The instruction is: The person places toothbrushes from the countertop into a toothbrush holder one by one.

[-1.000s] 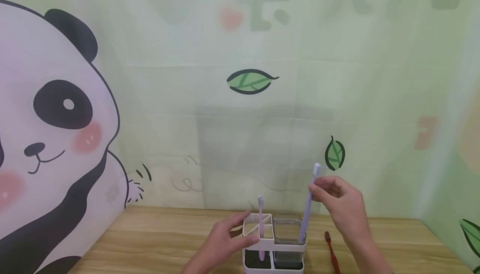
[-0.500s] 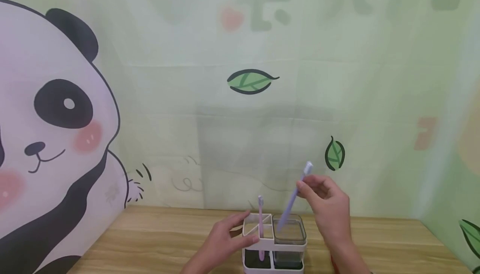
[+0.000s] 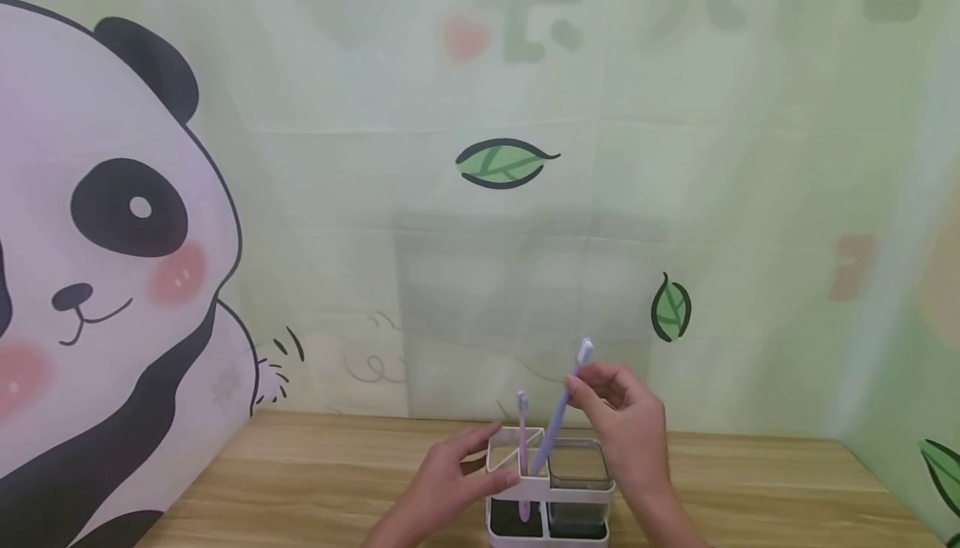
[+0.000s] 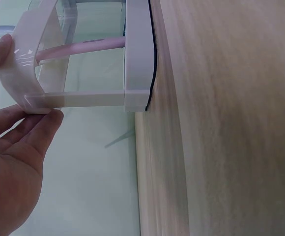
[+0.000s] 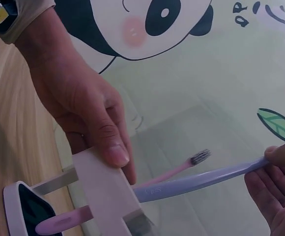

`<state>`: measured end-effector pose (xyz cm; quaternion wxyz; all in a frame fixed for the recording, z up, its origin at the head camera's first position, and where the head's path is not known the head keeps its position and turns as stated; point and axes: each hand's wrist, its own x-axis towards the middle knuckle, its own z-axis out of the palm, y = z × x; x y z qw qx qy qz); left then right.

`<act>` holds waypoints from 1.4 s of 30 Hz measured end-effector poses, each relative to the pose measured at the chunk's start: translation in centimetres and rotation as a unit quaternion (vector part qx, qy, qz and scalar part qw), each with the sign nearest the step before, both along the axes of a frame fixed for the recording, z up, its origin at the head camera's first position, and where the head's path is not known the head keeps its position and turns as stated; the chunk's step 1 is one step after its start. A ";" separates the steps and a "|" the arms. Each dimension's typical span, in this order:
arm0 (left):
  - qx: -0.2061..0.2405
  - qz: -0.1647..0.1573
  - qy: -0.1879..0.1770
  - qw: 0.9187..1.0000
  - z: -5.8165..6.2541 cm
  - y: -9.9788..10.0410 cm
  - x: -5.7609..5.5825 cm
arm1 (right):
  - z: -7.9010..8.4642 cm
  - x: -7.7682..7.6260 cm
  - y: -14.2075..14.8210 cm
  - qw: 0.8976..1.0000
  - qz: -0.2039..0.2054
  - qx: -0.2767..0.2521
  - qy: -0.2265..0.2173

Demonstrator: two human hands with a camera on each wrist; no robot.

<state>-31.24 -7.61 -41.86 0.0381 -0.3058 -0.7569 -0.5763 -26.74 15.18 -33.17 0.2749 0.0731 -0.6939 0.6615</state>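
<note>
My left hand (image 3: pixel 453 473) grips the left side of a white toothbrush holder (image 3: pixel 581 495), thumb and fingers on its upper frame (image 4: pixel 22 59). In my right hand (image 3: pixel 630 427) a lavender toothbrush (image 3: pixel 557 423) is pinched near its head, bristle end up and tilted. Its lower end is at the holder's front compartment, beside a pink toothbrush (image 3: pixel 522 439); how deep it reaches I cannot tell. The pink one stands in the holder, its handle (image 5: pixel 66 220) down at the dark base. A clear cup (image 3: pixel 577 465) fills the holder's right side.
The holder stands on a wood-grain table (image 3: pixel 315 473). Behind it hangs a pale green backdrop (image 3: pixel 337 198) printed with a panda (image 3: pixel 142 306) and leaves. Divided compartments (image 3: pixel 502 448) occupy the holder's left half.
My right hand has moved left and slightly down, carrying the lavender toothbrush from over the cup to the compartment beside the pink one. A red toothbrush is now hidden. The left hand stays put.
</note>
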 end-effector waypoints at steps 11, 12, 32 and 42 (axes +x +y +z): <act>-0.009 0.004 -0.004 1.000 0.0 0.0 0.0 | -1.4 -0.8 -0.5 0.997 0.016 0.045 -0.056; -0.009 0.003 -0.004 1.000 0.0 0.0 0.0 | -1.6 -0.9 -0.5 0.997 0.019 0.049 -0.061; -0.002 0.003 -0.005 1.000 0.0 0.1 0.1 | -3.7 -2.1 -1.0 0.989 0.055 0.097 -0.096; -0.004 0.003 0.000 1.000 0.0 0.1 0.1 | -4.0 -2.2 -0.9 0.986 0.048 0.119 -0.103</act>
